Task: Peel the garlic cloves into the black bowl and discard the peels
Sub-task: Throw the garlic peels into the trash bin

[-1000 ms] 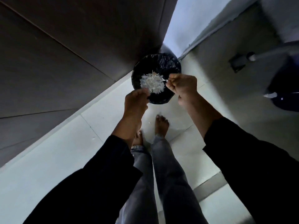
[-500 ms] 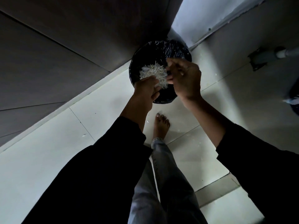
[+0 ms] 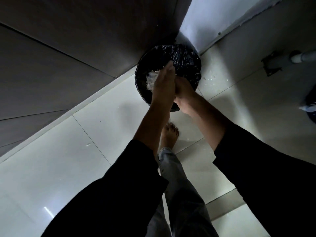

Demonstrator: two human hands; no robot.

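A round bin lined with a black plastic bag (image 3: 188, 60) stands on the floor in the corner below me. A pile of white garlic peels (image 3: 151, 80) lies inside it on the left. My left hand (image 3: 164, 82) is stretched out over the bin with its fingers straight, covering part of the peels. My right hand (image 3: 183, 93) is pressed against the left hand's palm side, and its fingers are hidden behind the left hand. No garlic cloves and no black bowl are in view.
Dark cabinet fronts (image 3: 68, 48) rise on the left and a pale wall (image 3: 213, 17) stands behind the bin. My bare foot (image 3: 168, 134) is on the light floor tiles just before the bin. A white pipe (image 3: 302, 57) and a dark object (image 3: 311, 106) are at the right edge.
My hands have come together over the bin. The left hand moved from the near rim up over the peels and straightened. The right hand dropped down against it.
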